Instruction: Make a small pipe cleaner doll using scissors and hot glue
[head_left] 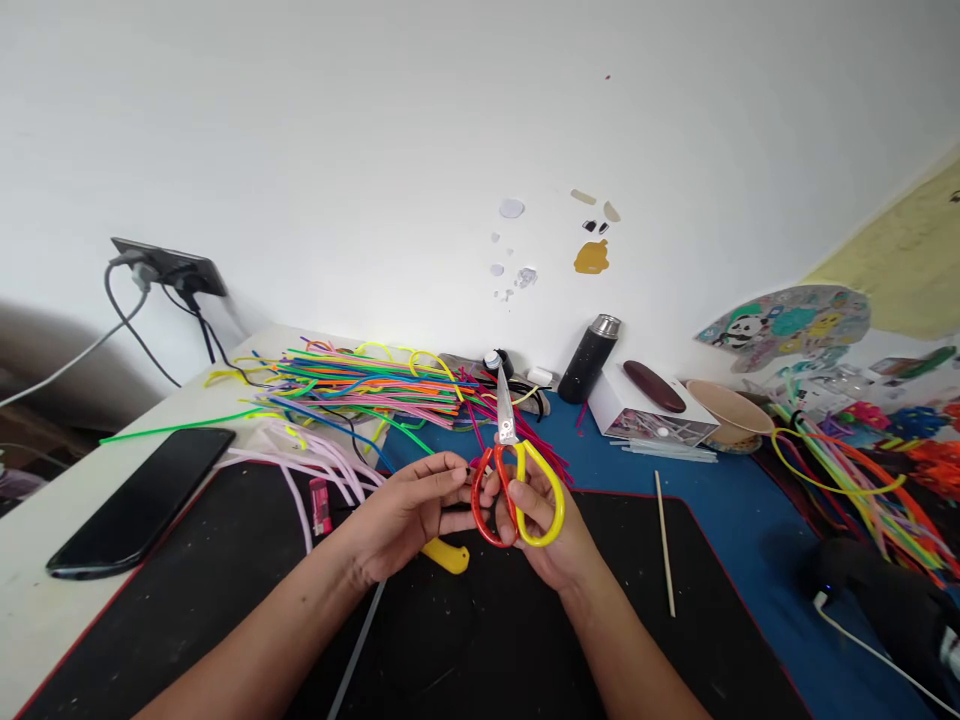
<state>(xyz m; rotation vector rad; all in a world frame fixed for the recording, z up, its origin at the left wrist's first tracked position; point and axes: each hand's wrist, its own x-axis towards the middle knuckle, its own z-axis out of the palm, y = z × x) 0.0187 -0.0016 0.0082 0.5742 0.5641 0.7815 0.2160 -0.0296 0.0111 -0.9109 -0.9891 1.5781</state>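
My right hand (551, 520) holds a pair of scissors (541, 497) with one red and one yellow handle loop. Their blades are together and point up, away from me. Just left of the red loop is my left hand (411, 508), its thumb and index fingertips pinched together on something small and dark that I cannot make out. A yellow-handled tool (448, 555) lies on the black mat (487, 640) beneath my left hand, partly hidden by it.
Coloured pipe cleaners (367, 385) are heaped at the back. A phone (142, 500) lies at left, a wooden stick (664, 545) at right. Behind stand a black flask (589, 360) and a white box (645, 410). More pipe cleaners (862, 480) lie far right.
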